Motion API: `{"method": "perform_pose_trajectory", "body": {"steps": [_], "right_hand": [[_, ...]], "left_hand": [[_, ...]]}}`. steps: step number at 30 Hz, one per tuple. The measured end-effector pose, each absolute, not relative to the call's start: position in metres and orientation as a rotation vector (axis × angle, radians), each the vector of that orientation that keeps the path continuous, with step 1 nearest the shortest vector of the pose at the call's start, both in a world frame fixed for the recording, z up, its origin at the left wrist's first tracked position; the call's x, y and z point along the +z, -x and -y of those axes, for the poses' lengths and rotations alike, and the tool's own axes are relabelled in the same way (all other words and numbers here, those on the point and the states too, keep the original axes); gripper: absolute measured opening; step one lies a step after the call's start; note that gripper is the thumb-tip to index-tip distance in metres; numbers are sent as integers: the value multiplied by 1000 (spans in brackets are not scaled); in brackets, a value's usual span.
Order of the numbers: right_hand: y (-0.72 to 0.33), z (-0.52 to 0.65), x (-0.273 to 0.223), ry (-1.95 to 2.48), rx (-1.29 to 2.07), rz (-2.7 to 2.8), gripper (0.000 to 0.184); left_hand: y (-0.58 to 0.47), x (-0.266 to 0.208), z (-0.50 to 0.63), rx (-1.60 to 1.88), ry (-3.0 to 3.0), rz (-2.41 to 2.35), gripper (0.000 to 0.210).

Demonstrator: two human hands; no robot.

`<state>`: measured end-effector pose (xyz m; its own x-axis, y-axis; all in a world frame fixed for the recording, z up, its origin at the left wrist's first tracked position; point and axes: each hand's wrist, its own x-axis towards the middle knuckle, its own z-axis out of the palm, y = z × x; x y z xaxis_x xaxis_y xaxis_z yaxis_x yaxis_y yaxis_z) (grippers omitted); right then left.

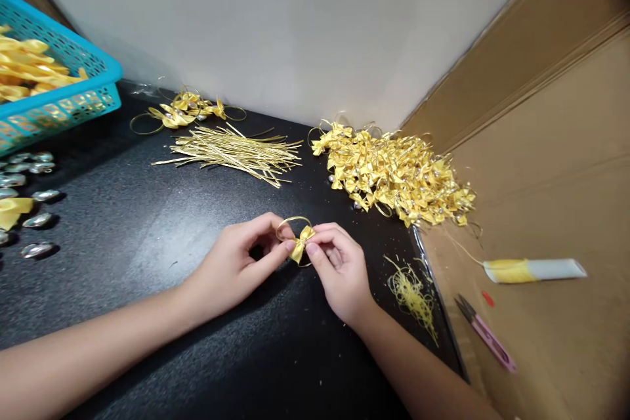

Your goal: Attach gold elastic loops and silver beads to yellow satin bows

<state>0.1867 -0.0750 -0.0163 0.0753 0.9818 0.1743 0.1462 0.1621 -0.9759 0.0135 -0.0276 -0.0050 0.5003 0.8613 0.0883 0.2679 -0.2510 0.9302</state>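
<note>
Between my two hands is a small yellow ribbon bow [301, 246] with a loop of gold cord [294, 218] rising from it. Thumb and fingertips of my left hand [253, 252] pinch the bow's left side. From the other side, my right hand [342, 262] grips its right edge with thumb and fingers. Both hands are just above the black table [207, 354]. Beyond them lies a bundle of cut gold cords [236, 152]. A large heap of finished-looking yellow bows with gold loops [394, 174] is to the right of the bundle.
A blue basket [105, 69] of yellow bows stands at left. Several silver teardrop beads [39, 220] lie below it. More looped bows [182, 108] rest by the white wall. Tangled yellow thread [413, 295], pink thread snips [487, 335] and a thread-wound tube [534, 270] are at right.
</note>
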Motion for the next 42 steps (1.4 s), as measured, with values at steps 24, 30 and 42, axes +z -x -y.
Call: {"method": "perform_pose_trajectory", "body": {"steps": [24, 30, 42], "right_hand": [[-186, 77, -14, 1243, 612, 1496, 11], [-186, 77, -14, 1252, 636, 1485, 11], [-186, 78, -13, 1269, 597, 1512, 11]], "left_hand": [[-17, -1, 28, 873, -1768, -949, 12], [-16, -2, 27, 841, -1751, -971, 14], [-17, -4, 28, 778, -1564, -1023, 19]]}}
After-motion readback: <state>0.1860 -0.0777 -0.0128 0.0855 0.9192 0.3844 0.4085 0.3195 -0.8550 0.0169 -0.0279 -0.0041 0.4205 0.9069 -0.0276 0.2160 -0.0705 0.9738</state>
